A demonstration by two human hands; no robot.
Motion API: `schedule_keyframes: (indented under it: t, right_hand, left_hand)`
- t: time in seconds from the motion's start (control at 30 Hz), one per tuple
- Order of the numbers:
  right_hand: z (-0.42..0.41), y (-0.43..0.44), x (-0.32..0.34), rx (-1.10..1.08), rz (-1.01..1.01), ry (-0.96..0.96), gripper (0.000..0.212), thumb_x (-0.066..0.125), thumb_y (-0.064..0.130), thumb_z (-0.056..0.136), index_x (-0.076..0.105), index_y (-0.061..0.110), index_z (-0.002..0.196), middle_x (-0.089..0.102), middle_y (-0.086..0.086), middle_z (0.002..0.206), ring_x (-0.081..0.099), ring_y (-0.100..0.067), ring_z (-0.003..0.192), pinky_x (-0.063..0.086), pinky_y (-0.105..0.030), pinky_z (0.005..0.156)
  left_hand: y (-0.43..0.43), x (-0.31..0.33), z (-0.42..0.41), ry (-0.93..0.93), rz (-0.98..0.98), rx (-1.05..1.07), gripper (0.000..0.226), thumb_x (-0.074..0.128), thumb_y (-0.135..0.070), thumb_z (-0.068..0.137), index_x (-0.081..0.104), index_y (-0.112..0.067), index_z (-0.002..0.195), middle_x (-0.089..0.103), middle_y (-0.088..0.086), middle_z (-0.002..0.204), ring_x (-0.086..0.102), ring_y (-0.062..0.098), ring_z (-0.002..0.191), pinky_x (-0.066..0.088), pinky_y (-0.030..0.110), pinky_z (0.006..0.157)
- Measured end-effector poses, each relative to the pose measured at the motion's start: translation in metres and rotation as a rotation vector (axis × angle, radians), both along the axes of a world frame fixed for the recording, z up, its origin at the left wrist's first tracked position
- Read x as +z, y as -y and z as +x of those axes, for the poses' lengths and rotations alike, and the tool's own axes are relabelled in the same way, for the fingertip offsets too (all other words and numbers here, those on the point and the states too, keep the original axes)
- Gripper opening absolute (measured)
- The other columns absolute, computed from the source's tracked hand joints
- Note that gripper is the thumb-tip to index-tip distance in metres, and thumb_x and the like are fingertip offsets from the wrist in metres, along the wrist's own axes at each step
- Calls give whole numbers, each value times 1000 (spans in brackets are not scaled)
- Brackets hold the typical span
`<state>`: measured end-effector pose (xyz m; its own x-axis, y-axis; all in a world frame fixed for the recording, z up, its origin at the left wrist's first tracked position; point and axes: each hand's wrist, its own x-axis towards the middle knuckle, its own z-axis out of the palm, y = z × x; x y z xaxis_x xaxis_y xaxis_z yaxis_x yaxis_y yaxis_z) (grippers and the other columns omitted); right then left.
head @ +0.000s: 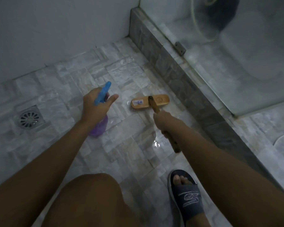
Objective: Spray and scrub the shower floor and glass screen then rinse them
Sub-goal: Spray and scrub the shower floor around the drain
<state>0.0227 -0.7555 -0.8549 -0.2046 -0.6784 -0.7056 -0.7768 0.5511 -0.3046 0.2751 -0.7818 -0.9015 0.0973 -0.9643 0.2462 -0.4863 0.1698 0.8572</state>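
Low light, view down into a shower corner.

Surface: shower floor (69,82) of small grey-white stone-pattern tiles in a block mosaic. A wet sheen runs from the brush toward the near side, with a bright glare spot by the right forearm. A round metal floor drain (29,119) in a square frame sits at the left, well apart from both hands.

Room: a plain pale wall (56,30) closes the far left side. A dark grey tiled kerb (167,69) runs diagonally from the far corner to the near right. The glass screen (211,71) stands on the kerb, hazy, with a small metal bracket (179,48) at its foot. Behind the glass is a pale rounded fixture and a thin hose, both too blurred to name.

Left hand (95,107): fingers wrapped round the neck of a spray bottle (99,128) with a blue trigger head and purple body; thumb stuck out straight, bottle held above the floor.

Right hand (162,122): fingers closed round the wooden handle of the scrub brush (150,102). The brush head lies on the wet tiles near the kerb, wooden back up with a sticker on it.

Near edge: a bare knee, and a foot in a dark slipper (185,197) on the tiles.
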Motion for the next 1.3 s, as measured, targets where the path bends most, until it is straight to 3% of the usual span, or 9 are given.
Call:
schedule_keyframes:
  t: [0.1,0.2,0.3,0.4,0.57,0.7,0.93,1.07,1.3]
  right_hand:
    - [-14,-51,-8,-40,73,-55,31,37,40,105,54,14,104,64,-9,96,60,-19,68,48,-31,51]
    - [-22,-96,-18,8,71,-98,37,39,45,104,53,12,111,62,-5,103,64,-17,82,57,-34,67]
    - [-14,-62,-13,-107,67,-46,34,38,44,104,49,14,115,59,-7,101,62,-23,79,48,-32,51]
    - [2,-1,-14,-103,16,-50,26,36,33,105,53,15,111,63,-12,107,63,-27,81,50,-34,51]
    - [8,4,-16,-51,-52,27,39,34,26,105,52,0,128,58,-20,120,58,-38,109,41,-35,74]
    - [1,-82,-23,-92,-12,-40,39,40,39,105,51,5,120,62,-14,118,63,-30,105,48,-34,81]
    - [4,-33,-18,-97,-15,-48,32,40,32,106,54,8,122,61,-13,118,64,-29,99,49,-33,60]
    - [15,0,-12,-7,1,-74,38,31,23,107,52,4,133,52,-18,133,57,-31,117,51,-41,95]
    - [-14,-91,-6,-192,103,-42,39,35,46,104,49,13,120,59,-8,106,63,-24,87,55,-36,63]
  left_hand:
    - [1,-5,-1,-34,-15,25,34,73,-29,89,59,-4,70,57,11,62,55,25,56,48,37,55]
    - [1,-7,-4,-24,-11,40,37,68,-28,93,52,-11,65,46,3,56,44,17,49,39,33,48]
    - [6,-8,-6,-51,-7,58,38,66,-26,95,50,-11,64,44,2,57,41,17,49,36,32,49]
    - [8,-13,-5,-85,18,111,39,63,-29,96,51,-8,65,47,6,59,44,18,51,39,37,49]
    - [8,-10,-8,-48,-2,101,35,65,-22,95,50,-9,66,47,7,59,45,19,53,39,36,51]
    - [11,-9,-12,-45,-4,103,32,66,-18,94,50,-12,67,48,5,61,47,18,55,39,32,54]
    - [7,-8,-16,57,-32,53,35,66,-18,95,51,-8,65,48,9,58,49,28,52,40,40,51]
    - [10,-5,-20,42,-4,61,36,66,-20,94,48,-12,64,45,5,59,46,24,52,39,40,52]
    - [15,-8,-19,28,48,47,33,72,-29,89,57,-7,69,54,9,62,52,23,56,43,33,55]
